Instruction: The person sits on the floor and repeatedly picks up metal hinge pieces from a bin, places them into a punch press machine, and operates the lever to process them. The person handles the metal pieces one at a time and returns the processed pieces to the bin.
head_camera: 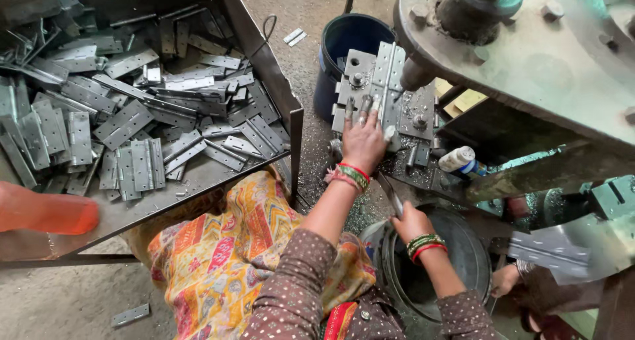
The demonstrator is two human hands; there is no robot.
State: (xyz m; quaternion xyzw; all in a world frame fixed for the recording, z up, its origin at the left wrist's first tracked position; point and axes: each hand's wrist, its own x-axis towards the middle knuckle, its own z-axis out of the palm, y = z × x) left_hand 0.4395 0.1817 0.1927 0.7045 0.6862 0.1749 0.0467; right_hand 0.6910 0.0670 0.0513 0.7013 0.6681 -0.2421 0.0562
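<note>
My left hand (362, 141) lies flat on an opened grey metal hinge (387, 75) that rests on the bed of a press machine (529, 49), fingers spread on the hinge's lower edge. The press's ram (415, 75) hangs just right of the fingers. Nearer to me, my right hand (409, 222) grips a thin dark metal piece (390, 193) above the rim of a round dark metal tub (463, 247). Both wrists wear red and green bangles.
A big steel tray (264, 55) on the left is heaped with several grey hinges (126, 125). A blue bucket (350, 39) stands behind the press bed, a white bottle (460, 160) to its right. Another person's hand (506, 280) holds a hinge (549, 251) at lower right; an orange sleeve (46, 214) enters from the left.
</note>
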